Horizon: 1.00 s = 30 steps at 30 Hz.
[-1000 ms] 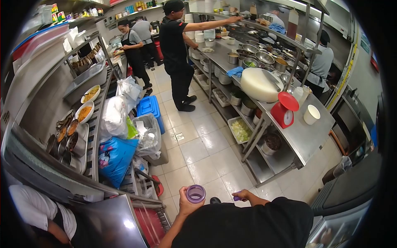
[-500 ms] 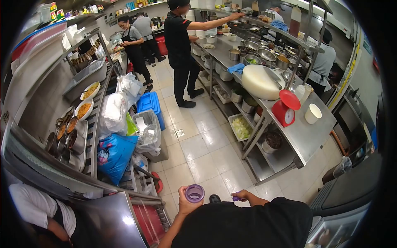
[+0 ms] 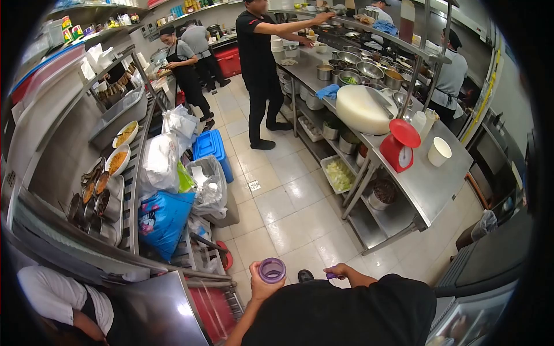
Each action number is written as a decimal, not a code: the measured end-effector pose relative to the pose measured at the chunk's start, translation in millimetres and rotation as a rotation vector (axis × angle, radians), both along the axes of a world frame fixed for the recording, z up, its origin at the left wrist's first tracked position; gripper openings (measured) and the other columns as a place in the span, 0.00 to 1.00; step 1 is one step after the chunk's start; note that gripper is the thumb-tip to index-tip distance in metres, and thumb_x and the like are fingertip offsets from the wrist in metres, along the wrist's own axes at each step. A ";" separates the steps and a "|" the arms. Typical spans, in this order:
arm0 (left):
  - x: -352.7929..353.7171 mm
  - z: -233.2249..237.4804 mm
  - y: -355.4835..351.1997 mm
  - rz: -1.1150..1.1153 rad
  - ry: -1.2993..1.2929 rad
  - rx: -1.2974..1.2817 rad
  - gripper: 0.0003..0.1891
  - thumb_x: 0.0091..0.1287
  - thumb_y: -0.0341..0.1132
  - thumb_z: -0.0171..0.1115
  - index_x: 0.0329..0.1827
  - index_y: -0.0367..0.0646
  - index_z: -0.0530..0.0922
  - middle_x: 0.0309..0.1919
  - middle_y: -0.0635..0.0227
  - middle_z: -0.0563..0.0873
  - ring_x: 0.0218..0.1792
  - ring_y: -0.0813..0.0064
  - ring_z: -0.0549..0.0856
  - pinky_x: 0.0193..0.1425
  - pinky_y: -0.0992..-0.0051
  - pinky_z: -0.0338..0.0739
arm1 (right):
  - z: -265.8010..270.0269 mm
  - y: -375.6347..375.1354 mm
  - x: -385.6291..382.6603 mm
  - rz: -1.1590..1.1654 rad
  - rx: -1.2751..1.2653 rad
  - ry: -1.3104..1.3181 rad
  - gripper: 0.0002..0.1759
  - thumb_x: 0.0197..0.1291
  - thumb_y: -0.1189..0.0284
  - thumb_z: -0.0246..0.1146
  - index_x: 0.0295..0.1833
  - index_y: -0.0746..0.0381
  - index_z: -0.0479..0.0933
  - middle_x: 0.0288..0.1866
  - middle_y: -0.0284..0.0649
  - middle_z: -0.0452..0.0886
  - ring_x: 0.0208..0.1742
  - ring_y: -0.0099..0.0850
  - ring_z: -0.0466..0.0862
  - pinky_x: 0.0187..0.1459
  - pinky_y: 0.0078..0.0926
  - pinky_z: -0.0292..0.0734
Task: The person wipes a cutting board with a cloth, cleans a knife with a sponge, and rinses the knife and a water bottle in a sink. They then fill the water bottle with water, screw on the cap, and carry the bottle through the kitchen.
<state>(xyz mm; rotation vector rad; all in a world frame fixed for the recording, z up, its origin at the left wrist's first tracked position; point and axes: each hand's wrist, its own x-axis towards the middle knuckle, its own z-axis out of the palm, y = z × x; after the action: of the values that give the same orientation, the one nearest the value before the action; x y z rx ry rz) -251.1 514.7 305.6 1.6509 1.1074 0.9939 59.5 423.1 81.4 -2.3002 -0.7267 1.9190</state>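
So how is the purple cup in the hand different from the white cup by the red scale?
The purple cup looks see-through; the white cup is solid white. The purple cup is held in the left hand above the floor; the white cup stands untouched on the steel table beside the red scale. Both are upright and open-topped. The right hand grips a small purple piece.

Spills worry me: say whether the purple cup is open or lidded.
Open: the cup, in the left hand, shows a bare round mouth.
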 end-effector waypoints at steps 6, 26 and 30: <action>2.9 3.0 1.8 0.019 0.004 0.006 0.40 0.40 0.35 0.79 0.51 0.40 0.59 0.43 0.59 0.78 0.46 0.70 0.81 0.52 0.72 0.76 | -0.6 -1.2 6.6 0.002 -0.015 -0.016 0.34 0.44 0.35 0.62 0.24 0.59 0.71 0.20 0.34 0.68 0.20 0.27 0.64 0.23 0.25 0.63; 5.7 -11.0 14.0 0.060 0.029 -0.001 0.42 0.39 0.38 0.79 0.54 0.39 0.59 0.43 0.58 0.80 0.46 0.64 0.83 0.51 0.69 0.78 | -14.3 5.7 15.7 0.028 -0.018 -0.006 0.36 0.41 0.34 0.64 0.23 0.61 0.75 0.19 0.37 0.72 0.17 0.27 0.70 0.20 0.25 0.67; 5.5 -7.5 13.3 0.035 -0.006 0.000 0.42 0.40 0.37 0.80 0.54 0.39 0.59 0.44 0.58 0.79 0.47 0.65 0.82 0.52 0.70 0.77 | 5.3 4.9 17.3 -0.016 -0.059 0.043 0.28 0.48 0.39 0.64 0.23 0.56 0.74 0.18 0.33 0.71 0.16 0.24 0.68 0.19 0.21 0.65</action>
<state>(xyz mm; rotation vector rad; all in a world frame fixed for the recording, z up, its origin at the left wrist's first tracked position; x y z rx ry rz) -245.6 528.0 298.1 1.6324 1.1354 1.0205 76.8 428.0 86.7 -2.2823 -0.6542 2.0025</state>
